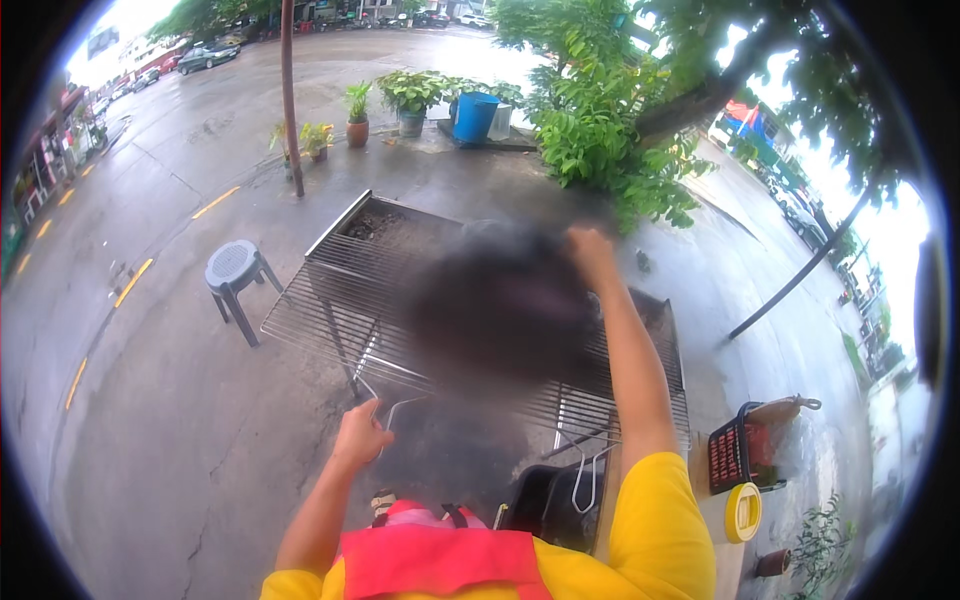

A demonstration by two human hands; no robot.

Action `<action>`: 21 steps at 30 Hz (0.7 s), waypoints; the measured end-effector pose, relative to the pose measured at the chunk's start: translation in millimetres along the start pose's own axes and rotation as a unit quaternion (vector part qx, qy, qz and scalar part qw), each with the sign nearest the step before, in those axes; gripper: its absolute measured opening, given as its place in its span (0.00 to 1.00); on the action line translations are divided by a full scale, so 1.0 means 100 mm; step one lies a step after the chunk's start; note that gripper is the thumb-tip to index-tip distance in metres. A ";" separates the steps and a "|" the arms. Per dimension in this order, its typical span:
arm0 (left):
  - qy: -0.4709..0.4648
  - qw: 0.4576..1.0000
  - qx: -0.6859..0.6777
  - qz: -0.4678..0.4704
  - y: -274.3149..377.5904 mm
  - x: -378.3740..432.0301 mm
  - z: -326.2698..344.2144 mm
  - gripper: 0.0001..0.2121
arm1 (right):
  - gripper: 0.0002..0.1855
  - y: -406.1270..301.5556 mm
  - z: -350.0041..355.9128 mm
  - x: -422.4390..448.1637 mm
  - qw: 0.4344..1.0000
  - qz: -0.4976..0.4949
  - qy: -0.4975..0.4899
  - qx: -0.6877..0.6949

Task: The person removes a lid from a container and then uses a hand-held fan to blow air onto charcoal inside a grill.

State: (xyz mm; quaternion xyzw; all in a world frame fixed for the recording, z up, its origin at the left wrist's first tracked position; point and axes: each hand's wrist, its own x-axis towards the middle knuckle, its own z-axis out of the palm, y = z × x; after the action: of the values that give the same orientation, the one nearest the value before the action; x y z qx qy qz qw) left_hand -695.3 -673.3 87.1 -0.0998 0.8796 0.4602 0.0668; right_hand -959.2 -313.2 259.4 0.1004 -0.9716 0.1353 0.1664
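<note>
A wire grill rack (pixel 337 300) lies tilted across a long metal charcoal grill (pixel 405 214), its left part jutting past the near edge. My left hand (pixel 363 433) is closed on the rack's wire handle at the near left. Another wire handle (pixel 581 480) sticks out at the near right. My right hand (pixel 589 251) reaches over to the grill's far side, its fingers curled; what they hold cannot be told. A large dark blur (pixel 502 315) covers the middle of the rack and hides what lies there. Dark charcoal or ash (pixel 375 225) shows in the grill's far left end.
A grey plastic stool (pixel 234 262) stands left of the grill. A black bin (pixel 544 499) is below its near right side. Further right are a black basket (pixel 727 454) and a yellow round lid (pixel 743 513). A pole (pixel 291 97) and potted plants (pixel 357 129) stand beyond.
</note>
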 end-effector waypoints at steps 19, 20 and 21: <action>0.009 1.000 0.007 0.019 -0.05 0.20 0.07 0.31 | 0.20 -0.29 0.16 -0.48 0.992 -0.098 0.030 -0.068; 0.002 1.000 0.001 0.012 -0.05 0.17 0.04 0.32 | 0.19 -0.44 -0.02 -0.48 0.993 -0.103 0.025 -0.051; -0.003 1.000 0.002 0.011 -0.04 0.18 0.04 0.32 | 0.19 -0.43 -0.01 -0.46 0.994 -0.099 0.023 -0.051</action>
State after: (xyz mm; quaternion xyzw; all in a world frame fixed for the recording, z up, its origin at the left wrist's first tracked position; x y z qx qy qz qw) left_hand -711.8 -674.4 77.4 -0.0883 0.8816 0.4592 0.0642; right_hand -906.2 -347.1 254.1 0.1840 -0.9585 0.0703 0.2060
